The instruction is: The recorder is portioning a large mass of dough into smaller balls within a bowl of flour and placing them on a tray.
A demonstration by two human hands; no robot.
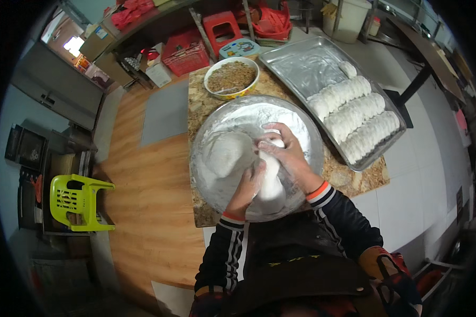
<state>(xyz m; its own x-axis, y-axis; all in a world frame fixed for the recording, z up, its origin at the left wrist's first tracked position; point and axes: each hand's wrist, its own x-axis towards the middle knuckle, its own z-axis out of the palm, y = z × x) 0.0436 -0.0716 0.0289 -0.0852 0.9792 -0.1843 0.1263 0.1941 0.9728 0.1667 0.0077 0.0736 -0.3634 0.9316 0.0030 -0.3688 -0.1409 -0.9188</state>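
A wide metal basin (197,174) dusted with white flour (258,111) stands before me. My left hand (249,184) grips a long white piece of dough (270,182) from its left side, near the top. My right hand (287,152) curls around the upper end of the same dough, fingers bent over it; a small bulge of dough shows between them. A large rounded lump of dough (227,153) rests in the basin, left of my hands. Both hands are coated with flour. What the fingertips do where the two hands meet is partly hidden.
A bowl of brown crumbly filling (232,77) with a spoon stands behind the basin. To the right, a metal tray (289,59) holds rows of floured dough pieces (355,113), overhanging the patterned board (341,178). A green plastic chair (81,204) is at left.
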